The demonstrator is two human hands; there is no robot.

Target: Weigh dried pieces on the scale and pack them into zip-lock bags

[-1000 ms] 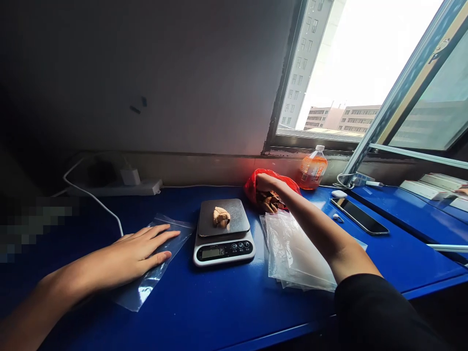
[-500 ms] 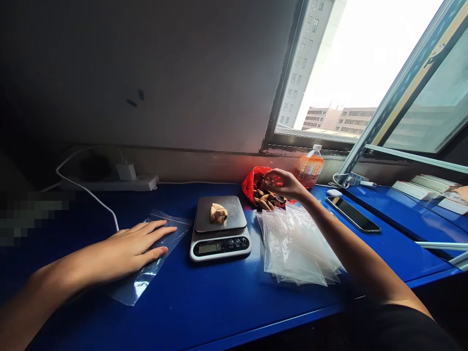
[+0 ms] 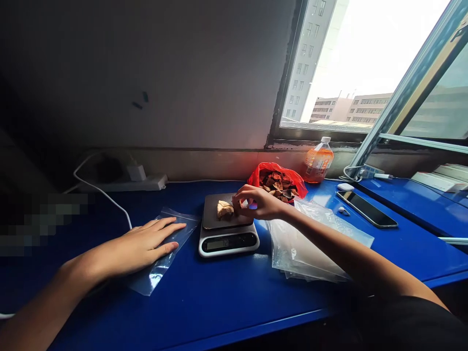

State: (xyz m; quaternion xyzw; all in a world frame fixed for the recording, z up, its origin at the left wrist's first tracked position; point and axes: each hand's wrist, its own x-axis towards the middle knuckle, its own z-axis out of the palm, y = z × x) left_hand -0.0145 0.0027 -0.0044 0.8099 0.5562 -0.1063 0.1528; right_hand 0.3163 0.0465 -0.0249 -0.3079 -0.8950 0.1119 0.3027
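My left hand (image 3: 155, 243) lies flat, fingers spread, on a clear zip bag (image 3: 155, 280) on the blue table. To its right stands a white kitchen scale (image 3: 228, 243) with a dark plate and a small lit display. One pale, curled dried mushroom (image 3: 224, 209) rests on the plate. My right hand (image 3: 258, 202) is over the plate's right side, fingertips pinched on a brownish dried mushroom (image 3: 237, 205), mostly covered by the fingers, close beside the pale one. Behind it, a red plastic bag (image 3: 298, 178) gapes, full of dark brown dried mushrooms.
A stack of clear bags (image 3: 314, 253) lies under my right forearm. Farther right are a phone (image 3: 367, 209), a white earbud case (image 3: 345, 187) and an earbud. An orange drink bottle (image 3: 318, 163) stands by the window. A power strip (image 3: 153, 183) with a white cable lies back left.
My right hand has come out of the red bag and moved left to the scale plate with a dried mushroom. My left hand stays on the zip bag. The view has shifted slightly.
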